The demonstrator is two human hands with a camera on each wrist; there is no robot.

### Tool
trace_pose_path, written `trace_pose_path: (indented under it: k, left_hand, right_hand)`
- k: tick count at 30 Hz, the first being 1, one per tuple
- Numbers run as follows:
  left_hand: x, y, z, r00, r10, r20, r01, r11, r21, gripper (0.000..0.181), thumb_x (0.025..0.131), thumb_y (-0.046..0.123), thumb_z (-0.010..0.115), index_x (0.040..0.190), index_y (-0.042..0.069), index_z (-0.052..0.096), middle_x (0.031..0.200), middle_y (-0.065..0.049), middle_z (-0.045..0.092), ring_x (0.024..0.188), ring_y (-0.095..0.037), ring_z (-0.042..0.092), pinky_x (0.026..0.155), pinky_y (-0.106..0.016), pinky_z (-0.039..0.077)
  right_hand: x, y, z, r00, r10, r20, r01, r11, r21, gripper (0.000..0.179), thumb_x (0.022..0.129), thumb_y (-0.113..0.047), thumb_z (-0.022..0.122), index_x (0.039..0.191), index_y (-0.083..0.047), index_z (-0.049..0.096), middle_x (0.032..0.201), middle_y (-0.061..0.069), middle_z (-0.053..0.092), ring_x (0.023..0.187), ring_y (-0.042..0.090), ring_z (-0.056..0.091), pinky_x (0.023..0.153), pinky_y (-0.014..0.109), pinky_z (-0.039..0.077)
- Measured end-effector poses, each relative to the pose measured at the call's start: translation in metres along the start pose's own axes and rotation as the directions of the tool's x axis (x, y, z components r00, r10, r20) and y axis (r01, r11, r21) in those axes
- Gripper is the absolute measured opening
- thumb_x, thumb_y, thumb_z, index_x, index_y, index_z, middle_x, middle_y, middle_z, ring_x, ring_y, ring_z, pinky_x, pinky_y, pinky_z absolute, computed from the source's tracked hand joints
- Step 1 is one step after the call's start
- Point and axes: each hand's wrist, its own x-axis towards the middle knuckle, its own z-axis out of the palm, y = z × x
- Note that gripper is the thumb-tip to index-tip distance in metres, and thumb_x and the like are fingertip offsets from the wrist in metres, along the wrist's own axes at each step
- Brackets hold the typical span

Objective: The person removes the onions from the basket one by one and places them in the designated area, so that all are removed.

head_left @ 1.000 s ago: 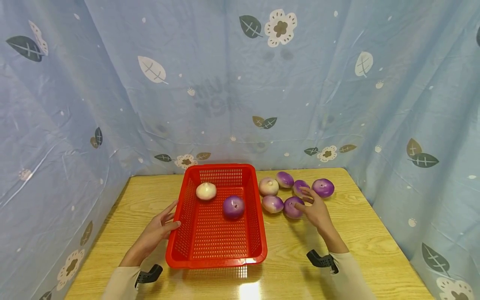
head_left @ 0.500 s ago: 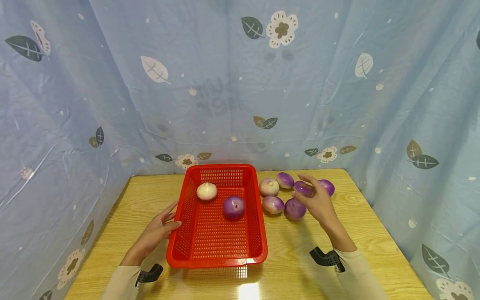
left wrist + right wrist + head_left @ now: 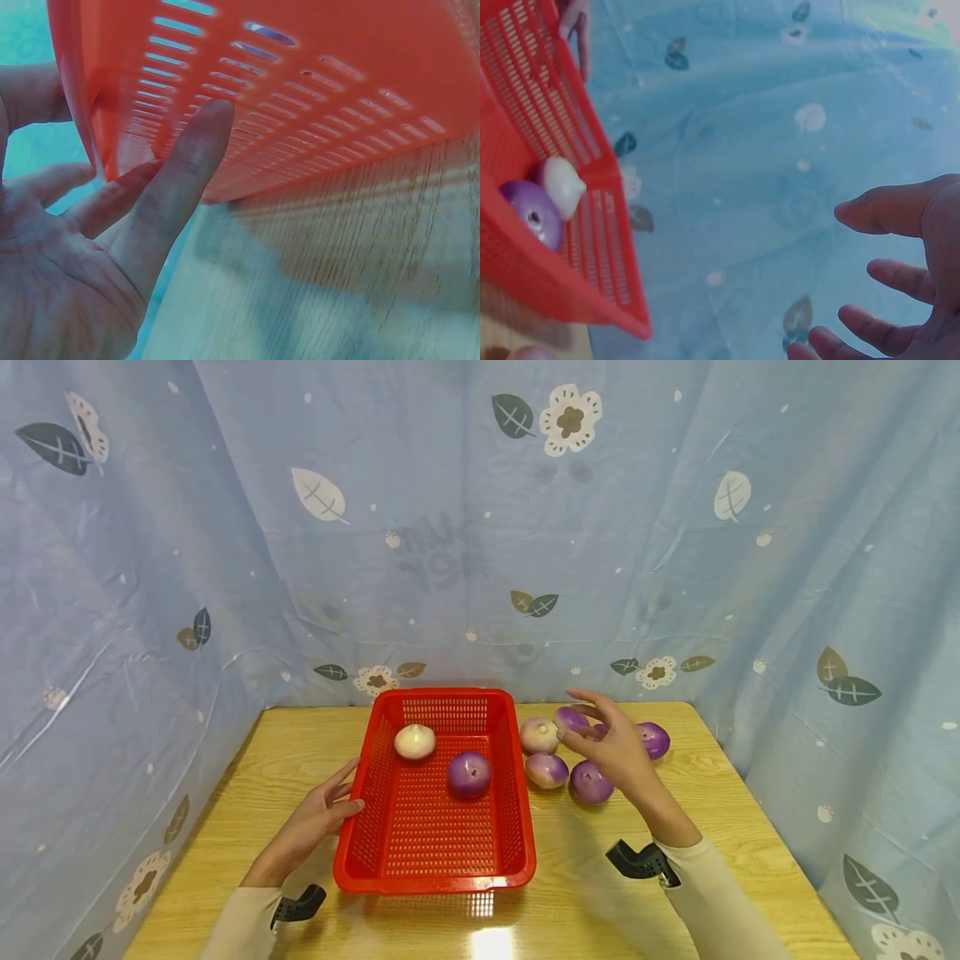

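Observation:
A red plastic basket (image 3: 442, 883) with slotted walls stands on the table. Inside it lie a white turnip (image 3: 415, 742) and a purple turnip (image 3: 469, 775). My left hand (image 3: 307, 827) rests at the basket's left side, its extended fingers touching the rim and the slotted wall, as the left wrist view shows. My right hand (image 3: 615, 752) hovers over the group of turnips with its fingers spread and nothing between them. Below and around it are a pale turnip (image 3: 538, 736), a purple-and-white turnip (image 3: 547, 771) and a purple turnip (image 3: 591, 782); another behind the fingers is partly hidden.
One more purple turnip (image 3: 655, 740) lies right of the right hand, near the table's back edge. The wooden table (image 3: 720, 852) is enclosed behind and at both sides by a blue patterned curtain (image 3: 420, 568). Each wrist carries a black mount.
My right hand has risen off the turnips, going right first and then up and left. My left hand and the basket stay in place, and the view has shifted slightly.

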Motion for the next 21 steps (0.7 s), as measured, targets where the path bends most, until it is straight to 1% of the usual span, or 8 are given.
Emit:
trace_pose_path:
  k: [2,4,7,10,15,19,21]
  left_hand:
    - [0.0,0.0,0.0,1.0,0.003,0.004,-0.003,1.0,0.003,0.079,0.096,0.017,0.061,0.159,0.027,0.015,0.153,-0.027,0.036,0.118,-0.035,0.063,0.084,-0.046,0.059]
    - [0.0,0.0,-0.001,1.0,0.007,0.007,-0.007,1.0,0.002,0.078,0.096,0.017,0.061,0.159,0.027,0.016,0.153,-0.028,0.035,0.118,-0.037,0.062,0.084,-0.047,0.059]
    - [0.0,-0.003,0.001,1.0,-0.009,-0.015,0.009,1.0,-0.001,0.078,0.095,0.017,0.062,0.158,0.03,0.018,0.153,-0.026,0.037,0.119,-0.038,0.062,0.085,-0.047,0.059]
    - [0.0,-0.005,0.002,0.999,-0.03,-0.043,0.03,1.0,-0.004,0.077,0.095,0.018,0.062,0.157,0.032,0.02,0.152,-0.023,0.04,0.119,-0.037,0.062,0.085,-0.047,0.059]
    - [0.0,-0.002,0.001,0.999,-0.025,-0.045,0.026,1.0,0.012,0.077,0.095,0.018,0.062,0.158,0.03,0.02,0.152,-0.023,0.039,0.118,-0.035,0.062,0.085,-0.046,0.059]
    - [0.001,-0.001,0.0,0.999,-0.024,-0.033,0.024,1.0,0.014,0.077,0.095,0.019,0.062,0.158,0.031,0.019,0.153,-0.024,0.037,0.118,-0.036,0.062,0.085,-0.045,0.059]
    - [0.001,-0.001,0.001,0.999,-0.02,-0.025,0.02,1.0,0.009,0.078,0.095,0.018,0.063,0.158,0.03,0.018,0.153,-0.026,0.036,0.119,-0.037,0.062,0.085,-0.046,0.059]
  right_hand:
    - [0.003,-0.005,0.004,0.999,-0.032,0.007,0.032,0.999,-0.008,0.059,0.087,-0.014,0.073,0.141,-0.013,0.05,0.146,0.012,0.047,0.13,0.035,0.052,0.102,0.054,0.049]
    - [0.007,-0.012,0.009,0.998,-0.066,0.021,0.067,0.998,-0.014,0.058,0.087,-0.014,0.073,0.141,-0.014,0.051,0.147,0.011,0.046,0.13,0.035,0.052,0.103,0.054,0.048]
    - [0.014,-0.023,0.017,0.991,-0.126,0.053,0.128,0.991,-0.037,0.057,0.086,-0.011,0.073,0.139,-0.014,0.052,0.146,0.01,0.047,0.13,0.034,0.052,0.103,0.052,0.049]
    - [0.021,-0.034,0.027,0.982,-0.164,0.098,0.171,0.983,-0.065,0.058,0.084,-0.01,0.074,0.139,-0.015,0.053,0.145,0.008,0.048,0.129,0.031,0.053,0.1,0.049,0.051]
    - [0.028,-0.045,0.046,0.969,-0.194,0.156,0.212,0.971,-0.109,0.059,0.082,-0.014,0.078,0.137,-0.017,0.054,0.141,0.007,0.051,0.127,0.03,0.053,0.096,0.048,0.054]
    - [0.031,-0.045,0.06,0.958,-0.193,0.212,0.232,0.956,-0.178,0.058,0.083,-0.018,0.078,0.136,-0.018,0.055,0.139,0.006,0.052,0.123,0.028,0.053,0.094,0.047,0.055]
    - [0.032,-0.042,0.066,0.951,-0.187,0.245,0.244,0.943,-0.226,0.059,0.083,-0.02,0.078,0.137,-0.018,0.055,0.139,0.005,0.052,0.123,0.029,0.053,0.096,0.048,0.053]
